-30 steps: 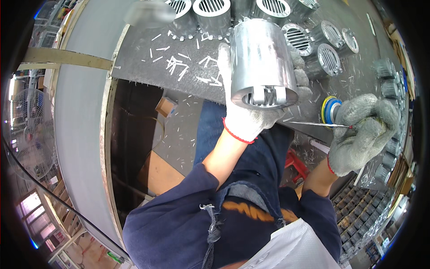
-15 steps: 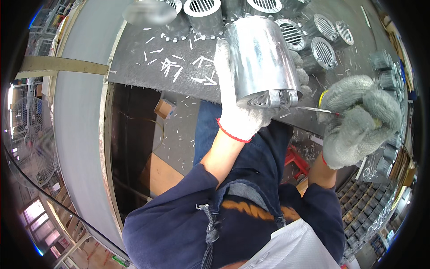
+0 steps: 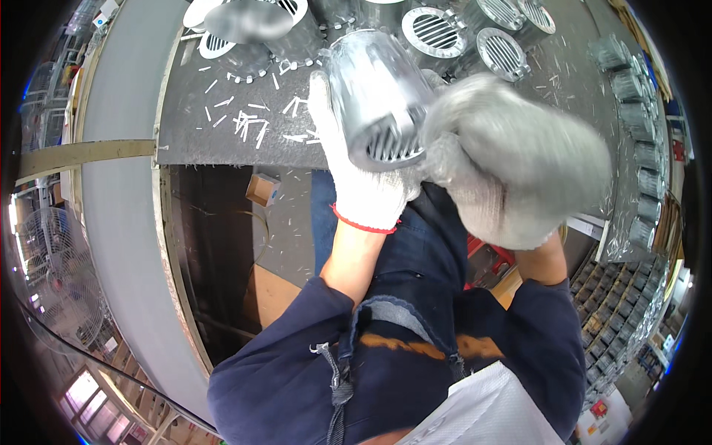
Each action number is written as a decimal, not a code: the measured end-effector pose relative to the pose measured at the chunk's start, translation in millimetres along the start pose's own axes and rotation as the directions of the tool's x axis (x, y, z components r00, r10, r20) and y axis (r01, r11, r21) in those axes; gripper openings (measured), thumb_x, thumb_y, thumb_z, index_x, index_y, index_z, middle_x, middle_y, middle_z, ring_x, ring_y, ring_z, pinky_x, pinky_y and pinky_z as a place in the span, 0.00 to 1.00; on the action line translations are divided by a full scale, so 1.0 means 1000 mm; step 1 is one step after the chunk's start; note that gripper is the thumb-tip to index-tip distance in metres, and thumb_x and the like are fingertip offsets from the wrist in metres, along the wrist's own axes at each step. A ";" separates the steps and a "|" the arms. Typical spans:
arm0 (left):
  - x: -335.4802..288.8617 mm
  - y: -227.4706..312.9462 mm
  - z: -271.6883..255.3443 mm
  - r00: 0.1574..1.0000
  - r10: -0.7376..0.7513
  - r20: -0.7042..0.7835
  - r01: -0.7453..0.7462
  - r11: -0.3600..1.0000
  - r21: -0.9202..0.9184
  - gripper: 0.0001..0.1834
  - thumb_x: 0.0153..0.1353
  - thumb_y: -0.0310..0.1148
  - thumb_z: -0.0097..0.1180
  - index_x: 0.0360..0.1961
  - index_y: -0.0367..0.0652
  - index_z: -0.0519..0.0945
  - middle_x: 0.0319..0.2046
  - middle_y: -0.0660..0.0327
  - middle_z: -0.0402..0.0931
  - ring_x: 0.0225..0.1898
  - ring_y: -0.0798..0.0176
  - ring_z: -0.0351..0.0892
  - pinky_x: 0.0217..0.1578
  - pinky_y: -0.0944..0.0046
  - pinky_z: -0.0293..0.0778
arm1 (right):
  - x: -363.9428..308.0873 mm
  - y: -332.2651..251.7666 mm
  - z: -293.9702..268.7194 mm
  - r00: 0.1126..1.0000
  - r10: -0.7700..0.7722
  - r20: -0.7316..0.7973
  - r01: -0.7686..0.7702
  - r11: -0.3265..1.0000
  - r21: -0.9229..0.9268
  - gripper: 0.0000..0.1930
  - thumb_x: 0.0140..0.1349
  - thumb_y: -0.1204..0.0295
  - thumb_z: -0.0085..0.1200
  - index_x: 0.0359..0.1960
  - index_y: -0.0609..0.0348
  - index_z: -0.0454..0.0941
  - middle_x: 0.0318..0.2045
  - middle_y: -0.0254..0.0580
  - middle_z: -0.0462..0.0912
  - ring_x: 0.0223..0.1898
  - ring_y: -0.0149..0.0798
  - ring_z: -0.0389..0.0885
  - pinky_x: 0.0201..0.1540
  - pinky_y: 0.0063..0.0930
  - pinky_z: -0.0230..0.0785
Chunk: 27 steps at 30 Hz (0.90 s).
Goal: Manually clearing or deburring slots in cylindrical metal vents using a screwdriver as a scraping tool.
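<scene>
Metal vent cylinder (image 3: 378, 96), upper centre: my left hand (image 3: 363, 185) is gripping it; my blurred right hand (image 3: 512, 170) is touching it, fingers' state unclear.

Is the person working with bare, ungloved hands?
No, both the left hand and right hand wear knitted gloves around the metal cylinder.

My right hand (image 3: 512, 170) is motion-blurred, so I can't tell its fingers apart or whether it holds anything. It covers the right side of the metal cylinder (image 3: 378, 96), which is smeared too; only its slotted end reads. My left hand (image 3: 363, 185) hides the cylinder's near wall. A blurred patch (image 3: 248, 21) at the top masks part of the vents there. The top edge cuts off the vent covers (image 3: 434, 30). The stacked parts (image 3: 645, 163) along the right rim are too small and bent to identify.
</scene>
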<state>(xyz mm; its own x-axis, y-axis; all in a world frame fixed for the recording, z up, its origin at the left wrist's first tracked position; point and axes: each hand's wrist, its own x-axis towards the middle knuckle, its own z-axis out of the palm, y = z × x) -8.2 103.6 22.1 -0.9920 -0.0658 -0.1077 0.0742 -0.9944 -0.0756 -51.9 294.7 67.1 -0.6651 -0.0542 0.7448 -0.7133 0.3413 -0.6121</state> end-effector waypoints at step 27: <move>0.006 -0.008 0.007 0.958 0.038 -0.286 -0.018 0.997 0.072 0.26 0.74 0.56 0.51 0.52 0.44 0.83 0.48 0.60 0.83 0.52 0.57 0.82 0.57 0.58 0.81 | 0.012 0.008 -0.015 0.935 -0.353 -0.015 0.308 0.834 -0.458 0.33 0.61 0.69 0.70 0.66 0.68 0.72 0.57 0.61 0.75 0.54 0.56 0.81 0.56 0.47 0.79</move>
<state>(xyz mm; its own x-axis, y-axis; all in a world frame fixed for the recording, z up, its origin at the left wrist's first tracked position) -15.7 110.5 28.9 -0.9180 -0.0768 -0.3892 0.0843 -0.9964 -0.0023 -62.0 310.8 74.9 -0.3667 -0.1572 0.9169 -0.6985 0.6975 -0.1598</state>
